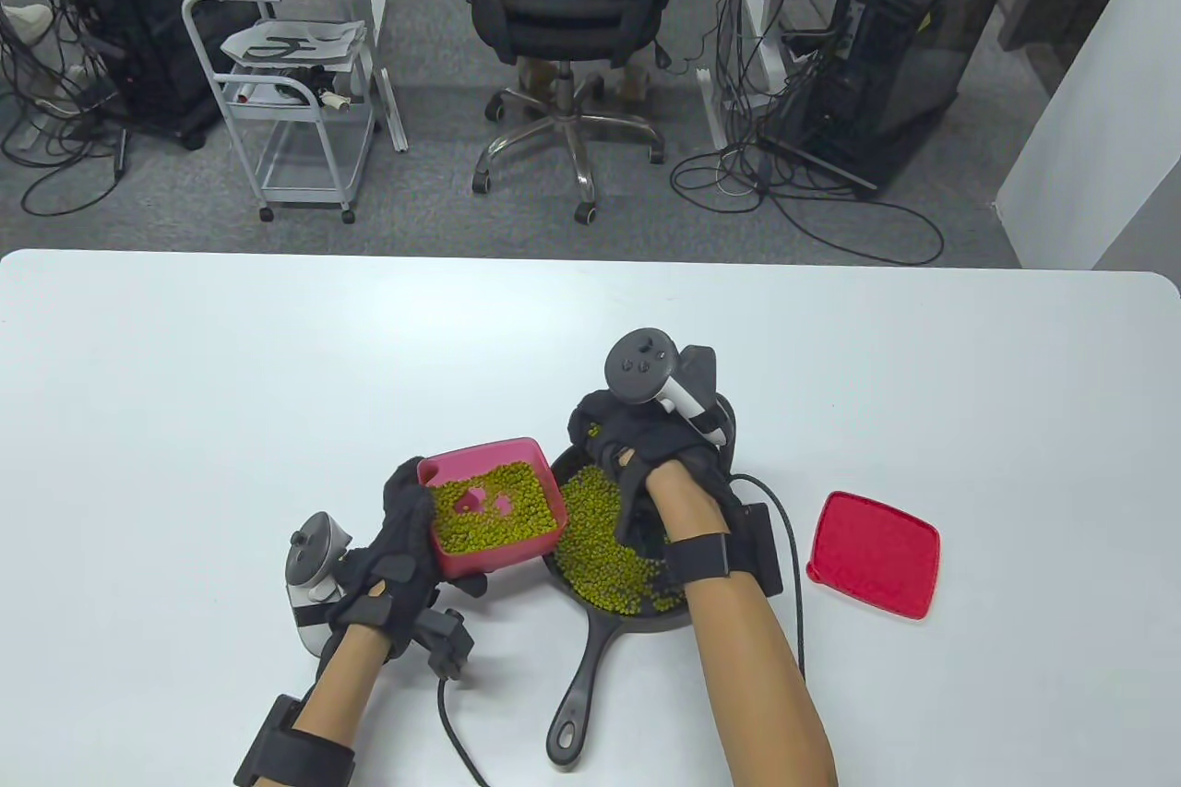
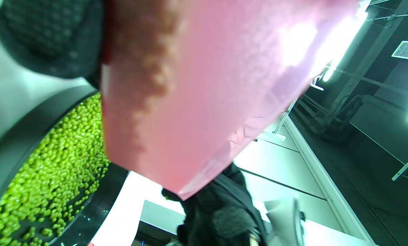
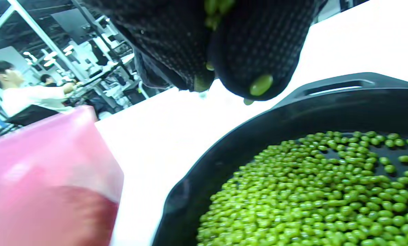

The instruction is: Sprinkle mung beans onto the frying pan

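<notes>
A black cast-iron frying pan sits near the table's front, handle toward me, with a layer of green mung beans in it; the pan also shows in the right wrist view and in the left wrist view. My left hand grips a pink plastic container of mung beans, held tilted above the pan's left rim. It fills the left wrist view. My right hand hovers over the pan's far side, fingers bunched around a pinch of beans; a few beans cling to the glove.
The container's red lid lies flat on the white table to the right of the pan. Black cables run from both wrists across the table front. An office chair and carts stand beyond the far edge.
</notes>
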A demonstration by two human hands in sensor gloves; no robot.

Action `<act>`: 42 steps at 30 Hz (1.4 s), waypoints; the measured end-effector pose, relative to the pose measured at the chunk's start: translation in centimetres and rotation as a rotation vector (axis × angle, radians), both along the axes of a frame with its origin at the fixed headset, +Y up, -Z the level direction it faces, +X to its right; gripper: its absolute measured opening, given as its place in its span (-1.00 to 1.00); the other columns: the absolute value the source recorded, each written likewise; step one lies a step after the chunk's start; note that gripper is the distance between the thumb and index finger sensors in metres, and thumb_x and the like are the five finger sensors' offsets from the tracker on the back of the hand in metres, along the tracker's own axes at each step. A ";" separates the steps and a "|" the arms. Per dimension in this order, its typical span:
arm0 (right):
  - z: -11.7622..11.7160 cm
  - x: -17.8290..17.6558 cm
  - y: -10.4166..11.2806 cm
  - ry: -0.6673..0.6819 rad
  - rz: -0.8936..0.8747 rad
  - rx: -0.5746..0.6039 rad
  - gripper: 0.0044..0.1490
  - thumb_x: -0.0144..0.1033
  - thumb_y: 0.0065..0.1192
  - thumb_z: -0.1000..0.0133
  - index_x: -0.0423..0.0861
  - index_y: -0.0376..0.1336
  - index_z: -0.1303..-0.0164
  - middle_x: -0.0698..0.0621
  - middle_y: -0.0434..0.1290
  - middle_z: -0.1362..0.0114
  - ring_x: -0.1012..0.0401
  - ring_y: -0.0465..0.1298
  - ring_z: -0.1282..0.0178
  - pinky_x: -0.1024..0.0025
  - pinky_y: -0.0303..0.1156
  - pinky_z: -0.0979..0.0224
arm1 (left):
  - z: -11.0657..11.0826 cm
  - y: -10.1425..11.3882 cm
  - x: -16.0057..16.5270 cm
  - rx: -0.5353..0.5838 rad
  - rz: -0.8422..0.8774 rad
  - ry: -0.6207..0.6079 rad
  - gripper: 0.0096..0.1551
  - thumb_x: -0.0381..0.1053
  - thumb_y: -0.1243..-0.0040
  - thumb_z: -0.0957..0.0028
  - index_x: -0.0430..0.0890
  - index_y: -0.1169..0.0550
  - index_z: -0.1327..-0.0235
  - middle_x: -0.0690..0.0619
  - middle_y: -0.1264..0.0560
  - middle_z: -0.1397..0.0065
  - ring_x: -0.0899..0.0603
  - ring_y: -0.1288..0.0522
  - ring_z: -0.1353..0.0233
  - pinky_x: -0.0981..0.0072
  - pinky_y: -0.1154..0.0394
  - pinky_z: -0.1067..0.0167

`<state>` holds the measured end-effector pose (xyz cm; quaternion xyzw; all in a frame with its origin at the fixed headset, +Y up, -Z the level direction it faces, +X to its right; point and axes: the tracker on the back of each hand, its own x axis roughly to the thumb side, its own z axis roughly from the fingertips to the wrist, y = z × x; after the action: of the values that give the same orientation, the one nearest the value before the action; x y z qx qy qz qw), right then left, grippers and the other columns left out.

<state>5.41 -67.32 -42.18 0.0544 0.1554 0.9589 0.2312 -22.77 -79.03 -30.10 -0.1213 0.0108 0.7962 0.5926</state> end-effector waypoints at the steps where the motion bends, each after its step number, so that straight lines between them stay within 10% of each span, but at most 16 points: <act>1: -0.2 0.2 -0.4 -0.012 0.001 0.004 -0.56 -0.57 0.53 -0.07 0.00 0.46 -0.14 -0.11 0.49 -0.38 -0.16 0.57 -0.14 0.35 0.70 0.03 | 0.0 0.0 0.0 -0.001 -0.001 0.003 0.00 0.54 0.15 -0.02 0.17 0.19 -0.56 -0.28 -0.12 -0.60 -0.38 -0.62 -0.02 0.04 -0.73 0.26; 23: 1.9 5.2 -3.6 0.052 0.291 -0.192 -0.54 -0.58 0.39 -0.14 -0.02 0.43 -0.24 -0.14 0.46 -0.44 -0.20 0.53 -0.26 0.25 0.67 -0.13 | -0.2 0.1 -0.3 -0.006 -0.011 -0.008 0.00 0.54 0.15 -0.02 0.16 0.18 -0.56 -0.28 -0.13 -0.59 -0.38 -0.62 -0.02 0.05 -0.73 0.26; 34: 4.0 4.3 -4.1 0.172 0.053 -0.350 -0.27 -0.06 0.31 -0.22 -0.03 0.21 -0.58 -0.32 0.13 -0.74 -0.37 0.19 -0.59 -0.25 0.41 -0.38 | 0.0 0.0 0.0 0.004 -0.022 -0.026 0.00 0.54 0.15 -0.02 0.16 0.18 -0.56 -0.28 -0.13 -0.59 -0.38 -0.62 -0.02 0.05 -0.73 0.26; 42: 4.2 4.2 -2.6 0.162 -0.049 -0.334 -0.30 -0.01 0.17 -0.26 -0.08 0.23 -0.56 -0.33 0.24 -0.67 -0.37 0.29 -0.50 -0.20 0.43 -0.35 | 0.0 0.0 0.1 0.004 -0.021 -0.030 0.00 0.54 0.15 -0.03 0.15 0.18 -0.56 -0.29 -0.13 -0.59 -0.38 -0.63 -0.01 0.04 -0.73 0.27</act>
<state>9.59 -69.93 -37.98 0.0960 0.3291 0.9064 0.2468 -22.66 -79.03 -30.06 -0.1320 0.0015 0.7879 0.6015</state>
